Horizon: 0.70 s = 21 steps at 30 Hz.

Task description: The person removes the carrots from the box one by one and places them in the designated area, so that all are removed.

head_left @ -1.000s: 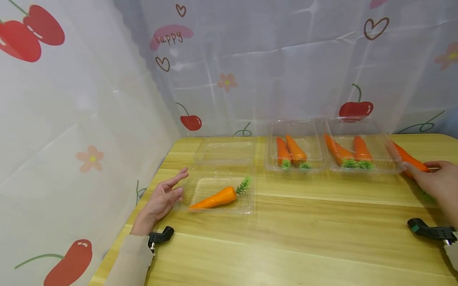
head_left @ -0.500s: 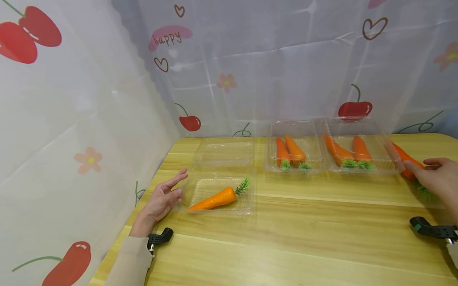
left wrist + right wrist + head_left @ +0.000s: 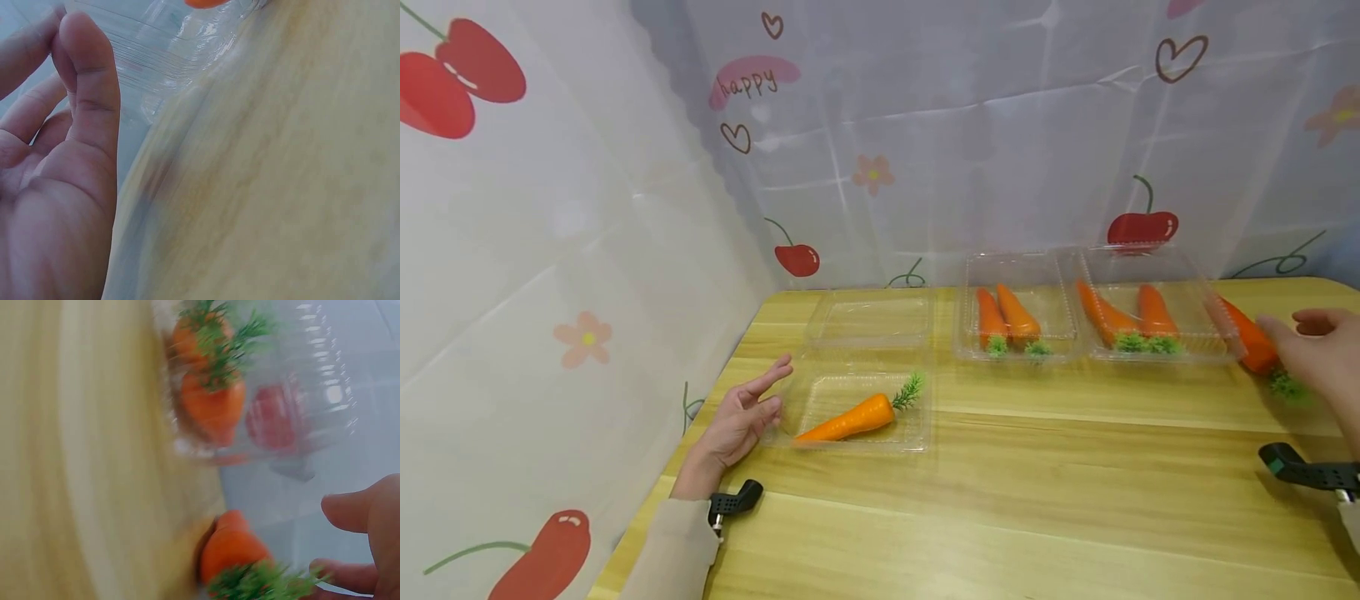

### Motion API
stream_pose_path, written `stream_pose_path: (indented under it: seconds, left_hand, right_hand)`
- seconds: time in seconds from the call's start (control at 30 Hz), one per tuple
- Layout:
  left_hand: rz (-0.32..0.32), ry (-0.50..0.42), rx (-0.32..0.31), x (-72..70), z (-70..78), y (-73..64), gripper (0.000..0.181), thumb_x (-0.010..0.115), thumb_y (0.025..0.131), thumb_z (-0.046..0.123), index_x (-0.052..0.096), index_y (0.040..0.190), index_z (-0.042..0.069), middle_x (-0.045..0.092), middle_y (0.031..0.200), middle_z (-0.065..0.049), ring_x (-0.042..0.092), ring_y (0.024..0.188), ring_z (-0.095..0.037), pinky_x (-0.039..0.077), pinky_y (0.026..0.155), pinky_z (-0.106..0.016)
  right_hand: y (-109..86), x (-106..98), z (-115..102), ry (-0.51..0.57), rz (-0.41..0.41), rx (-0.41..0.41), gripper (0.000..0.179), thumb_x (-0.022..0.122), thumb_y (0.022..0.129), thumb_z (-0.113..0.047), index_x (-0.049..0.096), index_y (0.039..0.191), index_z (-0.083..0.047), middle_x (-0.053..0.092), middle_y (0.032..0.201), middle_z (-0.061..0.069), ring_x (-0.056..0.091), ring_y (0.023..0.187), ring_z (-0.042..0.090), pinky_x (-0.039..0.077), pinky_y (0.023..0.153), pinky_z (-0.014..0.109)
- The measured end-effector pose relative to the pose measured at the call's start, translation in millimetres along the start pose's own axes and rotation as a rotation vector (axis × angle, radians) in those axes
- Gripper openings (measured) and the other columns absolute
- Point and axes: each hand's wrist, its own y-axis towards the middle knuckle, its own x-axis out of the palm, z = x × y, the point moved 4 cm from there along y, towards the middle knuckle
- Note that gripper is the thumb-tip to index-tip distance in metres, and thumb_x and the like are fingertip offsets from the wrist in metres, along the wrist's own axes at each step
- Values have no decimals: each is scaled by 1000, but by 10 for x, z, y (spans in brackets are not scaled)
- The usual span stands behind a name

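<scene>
In the head view my left hand [image 3: 737,425] lies beside the left edge of an open clear plastic clamshell box [image 3: 917,437], fingers loosely extended; whether it touches the edge is unclear. One orange carrot [image 3: 853,417] with green leaves lies aslant in that box's base, and its lid [image 3: 872,321] is folded back behind. At the far right my right hand [image 3: 1322,358] hovers by a loose carrot [image 3: 1255,346] on the table, thumb and fingers apart. In the right wrist view a gap shows between the thumb [image 3: 350,509] and the carrot's leaves [image 3: 256,581].
Two more clear boxes stand at the back: a middle box [image 3: 962,350] and a right box [image 3: 1213,354], each with two carrots inside and its lid raised. A patterned curtain [image 3: 925,183] hangs behind the wooden table [image 3: 1037,500] and along its left side.
My right hand has let go of the carrot and drawn slightly up and away from it. That carrot has turned, its leaves now showing below the hand. My left hand stays put.
</scene>
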Motion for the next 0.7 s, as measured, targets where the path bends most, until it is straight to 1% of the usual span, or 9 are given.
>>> stream_pose_path:
  seconds: [0.07, 0.17, 0.27, 0.33, 0.37, 0.4, 0.43, 0.57, 0.7]
  left_hand:
    - [2, 1, 5, -1, -9, -9, 54, 42, 105, -11, 28, 157, -11, 12, 175, -4, 58, 79, -4, 57, 72, -18]
    - [6, 10, 3, -1, -11, -12, 54, 44, 106, -9, 27, 157, -11, 10, 175, -5, 58, 78, -4, 57, 71, -17]
    - [8, 16, -1, -5, 3, -11, 55, 45, 106, -8, 27, 157, -10, 9, 175, -6, 59, 77, -4, 57, 71, -18]
    - [11, 22, -4, -9, 11, -14, 55, 45, 106, -8, 27, 157, -10, 9, 175, -7, 59, 77, -4, 58, 71, -18]
    - [9, 22, -1, -9, 15, -17, 55, 45, 106, -8, 27, 157, -10, 8, 175, -7, 59, 77, -4, 58, 71, -18]
    - [6, 22, 2, -10, 18, -20, 55, 45, 106, -8, 27, 157, -10, 7, 175, -8, 59, 78, -4, 57, 71, -18]
    - [0, 22, 7, -11, 18, -23, 54, 44, 106, -9, 27, 157, -11, 6, 175, -8, 59, 78, -4, 57, 71, -18]
    - [-12, 23, 13, -12, 7, -28, 54, 42, 106, -9, 26, 157, -10, 5, 175, -9, 59, 79, -4, 57, 72, -18]
    - [-20, 30, 12, -8, -14, -21, 54, 42, 106, -9, 26, 158, -10, 6, 175, -7, 58, 79, -4, 57, 73, -17]
  right_hand:
    - [-21, -24, -83, 9, -2, 2, 80, 38, 106, -49, 24, 156, 12, 25, 158, 40, 38, 130, 58, 48, 90, 60]
    - [-86, -57, -209, 13, -1, -21, 78, 36, 107, -49, 25, 157, 10, 25, 160, 38, 37, 133, 57, 48, 82, 56]
    - [-190, -80, -381, 5, -8, -56, 76, 36, 108, -48, 26, 158, 9, 26, 161, 37, 35, 137, 57, 46, 83, 58]
    - [-259, -81, -514, -6, -7, -89, 77, 34, 108, -50, 27, 158, 8, 28, 160, 36, 34, 138, 56, 46, 89, 62]
    - [-293, -78, -578, -17, -5, -111, 79, 34, 107, -52, 28, 157, 9, 30, 159, 35, 34, 138, 55, 45, 95, 65]
    - [-326, -77, -642, -30, 0, -130, 79, 34, 107, -53, 29, 157, 8, 32, 158, 35, 35, 138, 55, 45, 96, 65]
    - [-355, -65, -699, -34, -1, -153, 80, 34, 107, -54, 30, 156, 9, 34, 157, 36, 36, 137, 55, 41, 102, 68]
    - [-449, -7, -882, -34, -11, -258, 80, 38, 105, -57, 37, 154, 7, 42, 148, 37, 40, 131, 55, 43, 93, 68]
    - [-513, 94, -1046, -22, -62, -354, 76, 43, 105, -56, 43, 150, 5, 47, 142, 36, 43, 126, 53, 45, 86, 63]
